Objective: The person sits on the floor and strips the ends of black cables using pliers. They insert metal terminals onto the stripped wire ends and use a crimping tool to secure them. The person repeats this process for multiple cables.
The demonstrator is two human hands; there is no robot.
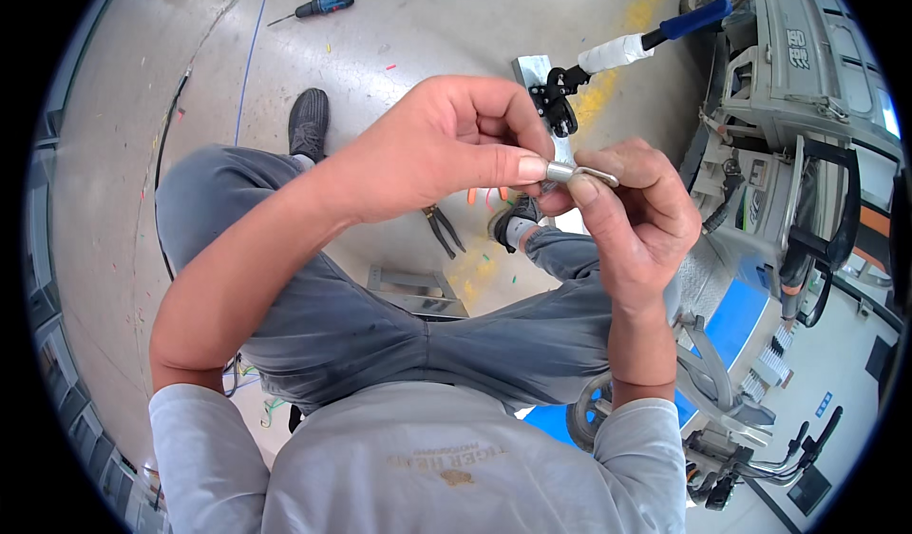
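Both my hands are raised in front of my lap, meeting at a small silver cable lug [560, 170]. My left hand [446, 144] pinches the end of its round barrel between thumb and forefinger, the other fingers curled. On the other side, my right hand [638, 213] grips the flattened end with thumb and fingers, and part of that end sticks out past the fingertips. The fingers cover some of the lug. Just beyond my hands stands a ratchet cable cutter [560, 92] with a white-wrapped, blue-ended handle, resting at a metal block [534, 66].
Dark-handled pliers [443, 230] lie on the floor between my feet. A cordless drill [328, 0] lies at the far left. A black cable [179, 106] runs along the left. A three-wheeled vehicle [760, 106] and a metal frame with wheels [708, 363] stand on the right.
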